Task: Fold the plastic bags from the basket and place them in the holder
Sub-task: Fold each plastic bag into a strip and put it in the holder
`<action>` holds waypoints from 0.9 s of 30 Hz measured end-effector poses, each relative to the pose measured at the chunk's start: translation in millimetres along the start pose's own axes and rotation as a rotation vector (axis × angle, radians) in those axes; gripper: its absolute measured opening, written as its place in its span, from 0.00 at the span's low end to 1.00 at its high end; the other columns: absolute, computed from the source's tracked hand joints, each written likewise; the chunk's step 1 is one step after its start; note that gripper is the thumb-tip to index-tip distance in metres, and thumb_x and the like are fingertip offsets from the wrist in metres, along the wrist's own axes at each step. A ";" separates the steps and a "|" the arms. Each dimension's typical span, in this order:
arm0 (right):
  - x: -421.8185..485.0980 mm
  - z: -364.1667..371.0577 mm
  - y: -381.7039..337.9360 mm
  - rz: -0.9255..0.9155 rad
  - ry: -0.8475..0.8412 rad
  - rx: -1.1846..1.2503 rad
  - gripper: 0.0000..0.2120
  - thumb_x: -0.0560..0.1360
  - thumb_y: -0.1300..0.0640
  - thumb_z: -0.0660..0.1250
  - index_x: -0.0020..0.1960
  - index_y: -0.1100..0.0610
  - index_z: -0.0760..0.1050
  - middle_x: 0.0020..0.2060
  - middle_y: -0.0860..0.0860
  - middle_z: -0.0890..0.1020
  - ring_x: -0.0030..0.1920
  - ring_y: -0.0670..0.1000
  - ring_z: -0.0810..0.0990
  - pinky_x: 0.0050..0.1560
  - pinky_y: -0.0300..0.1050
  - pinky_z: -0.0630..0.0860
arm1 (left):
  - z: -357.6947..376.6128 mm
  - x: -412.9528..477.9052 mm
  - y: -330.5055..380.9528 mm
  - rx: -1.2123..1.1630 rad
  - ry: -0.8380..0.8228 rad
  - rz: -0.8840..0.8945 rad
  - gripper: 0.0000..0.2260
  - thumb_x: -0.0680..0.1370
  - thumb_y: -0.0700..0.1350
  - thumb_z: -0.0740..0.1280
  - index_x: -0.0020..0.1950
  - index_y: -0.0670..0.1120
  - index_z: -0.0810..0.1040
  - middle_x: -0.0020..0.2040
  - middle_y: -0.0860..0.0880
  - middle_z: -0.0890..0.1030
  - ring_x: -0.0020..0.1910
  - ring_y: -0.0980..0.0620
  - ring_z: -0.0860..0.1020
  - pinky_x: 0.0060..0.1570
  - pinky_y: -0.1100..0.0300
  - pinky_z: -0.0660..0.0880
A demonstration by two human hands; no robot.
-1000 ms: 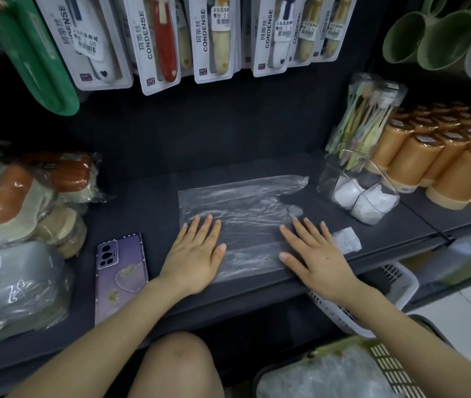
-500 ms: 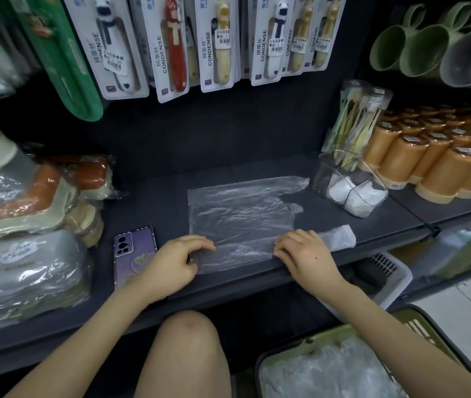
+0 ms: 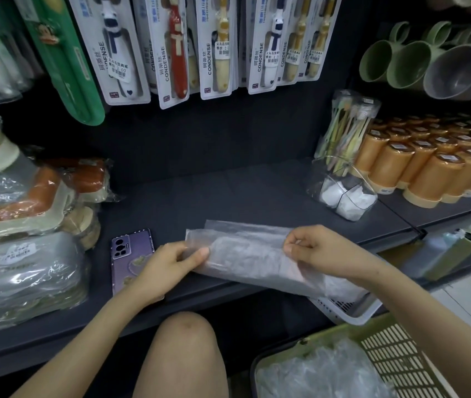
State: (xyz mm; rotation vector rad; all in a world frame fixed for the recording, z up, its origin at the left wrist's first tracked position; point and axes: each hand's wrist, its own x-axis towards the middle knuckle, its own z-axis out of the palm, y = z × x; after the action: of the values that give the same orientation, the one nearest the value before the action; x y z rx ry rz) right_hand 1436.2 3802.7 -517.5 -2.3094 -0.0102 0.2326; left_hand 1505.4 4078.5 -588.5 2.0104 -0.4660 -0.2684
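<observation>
A clear plastic bag (image 3: 245, 254) lies folded lengthwise into a long strip over the front of the dark shelf (image 3: 214, 196). My left hand (image 3: 168, 262) pinches its left end between thumb and fingers. My right hand (image 3: 323, 248) pinches the upper edge near the right end, and the bag's tail hangs past the shelf edge. The clear holder (image 3: 343, 196) with white folded bags inside stands at the back right of the shelf. A green basket (image 3: 395, 354) with several loose bags sits at the bottom right.
A purple phone (image 3: 131, 254) lies on the shelf just left of my left hand. Wrapped goods are stacked at the left, orange canisters (image 3: 429, 170) at the right, carded toothbrushes hang above. A white basket (image 3: 352, 308) sits under the shelf edge. My knee (image 3: 182, 349) is below.
Both hands went from pressing flat on the spread bag to gripping its near edge, then lifted and folded it over into a narrow strip.
</observation>
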 end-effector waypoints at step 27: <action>58.3 6.3 32.4 0.218 0.071 -0.283 0.10 0.75 0.57 0.68 0.39 0.62 0.81 0.28 0.43 0.78 0.34 0.43 0.76 0.43 0.41 0.75 | 29.1 50.3 -5.7 0.861 0.270 0.436 0.21 0.78 0.54 0.56 0.54 0.42 0.82 0.51 0.43 0.82 0.49 0.39 0.80 0.53 0.47 0.76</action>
State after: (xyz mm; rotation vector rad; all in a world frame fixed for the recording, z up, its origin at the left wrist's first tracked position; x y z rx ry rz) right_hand 1490.3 3789.9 -554.8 -2.6007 0.2605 0.2743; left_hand 1540.8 4035.7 -606.6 2.6281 -0.9322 0.5637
